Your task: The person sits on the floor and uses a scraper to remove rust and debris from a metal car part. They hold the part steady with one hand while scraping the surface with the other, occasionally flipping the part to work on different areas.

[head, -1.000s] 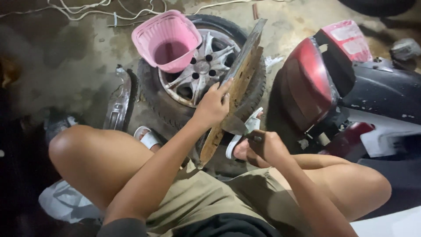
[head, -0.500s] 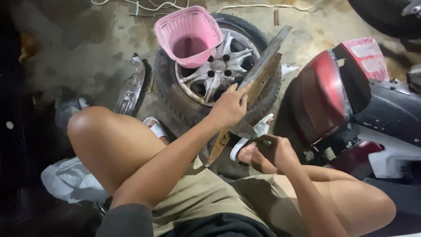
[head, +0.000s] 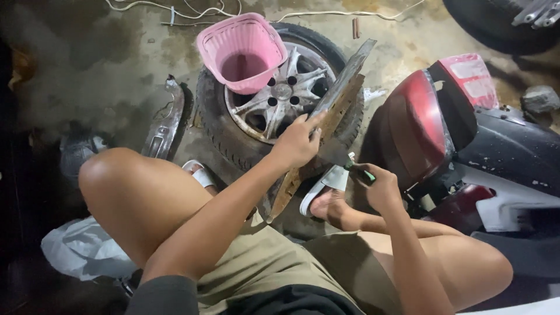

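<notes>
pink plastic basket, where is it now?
Head view, upper centre: the pink plastic basket sits on the car tyre with silver alloy wheel, beyond the left hand.

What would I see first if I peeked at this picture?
Probably the bright pink basket sitting on a car wheel that lies flat on the floor. In the middle, the left hand steadies a long rusty panel while the right hand grips a green-handled tool against it. A shiny red scooter stands on the right.
</notes>
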